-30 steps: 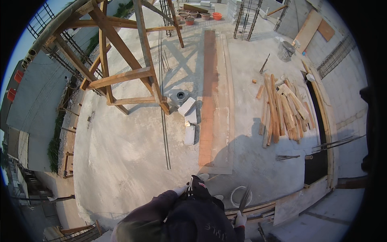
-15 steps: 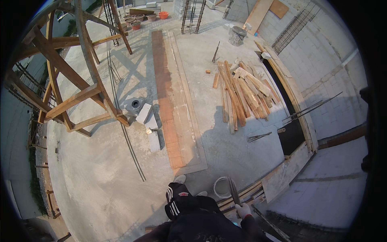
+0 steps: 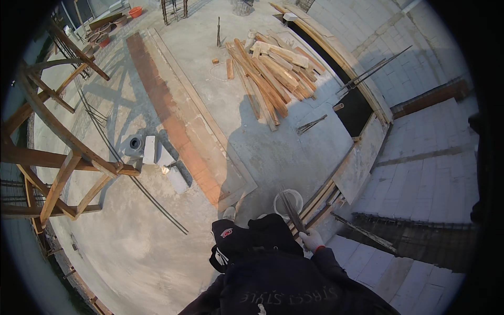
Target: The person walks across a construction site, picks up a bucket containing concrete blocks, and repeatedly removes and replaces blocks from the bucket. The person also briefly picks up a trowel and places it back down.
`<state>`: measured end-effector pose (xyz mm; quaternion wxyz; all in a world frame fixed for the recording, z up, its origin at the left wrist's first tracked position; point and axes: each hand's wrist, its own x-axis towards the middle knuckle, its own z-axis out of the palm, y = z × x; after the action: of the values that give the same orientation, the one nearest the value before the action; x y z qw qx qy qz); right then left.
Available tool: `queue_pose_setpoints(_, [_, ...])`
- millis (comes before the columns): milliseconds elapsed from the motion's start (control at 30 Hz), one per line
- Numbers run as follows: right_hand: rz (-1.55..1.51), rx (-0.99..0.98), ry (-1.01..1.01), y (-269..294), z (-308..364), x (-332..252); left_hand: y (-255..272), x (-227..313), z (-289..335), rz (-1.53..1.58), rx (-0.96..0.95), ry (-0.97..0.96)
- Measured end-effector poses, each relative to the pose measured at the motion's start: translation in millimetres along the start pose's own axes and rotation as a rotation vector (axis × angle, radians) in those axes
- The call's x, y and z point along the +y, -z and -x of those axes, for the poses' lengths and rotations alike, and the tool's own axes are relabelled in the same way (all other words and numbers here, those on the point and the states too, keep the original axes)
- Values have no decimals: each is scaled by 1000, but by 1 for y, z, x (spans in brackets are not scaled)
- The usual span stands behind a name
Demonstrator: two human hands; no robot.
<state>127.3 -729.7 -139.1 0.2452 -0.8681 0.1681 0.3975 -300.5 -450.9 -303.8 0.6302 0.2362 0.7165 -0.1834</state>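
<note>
My right hand, in a pale work glove, is closed round one end of a bundle of thin dark metal rods. The bundle slants up and away from my fist, its far end across the rim of a round white bucket on the floor in front of me. What the bucket holds is hard to make out behind the rods. My left hand is out of sight; only the dark left sleeve shows at the lower edge.
A heap of timber pieces lies ahead, with short steel bars nearby. A dark floor opening edged with planks runs along the right. White blocks lie left of a brick strip. A wooden frame stands at left.
The view has swung to the right, so the floor and timber have shifted left. My right hand still grips the rods and appears higher in the picture.
</note>
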Motion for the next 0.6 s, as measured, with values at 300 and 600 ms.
queue_pose_setpoints(300, [-164, 49, -123, -2, -52, -1, -5, 108, -3, -129, 29, -42])
queue_pose_setpoints(600, [-25, 114, -108, 4, -239, -124, -104, 404, -17, 145, 11, -293])
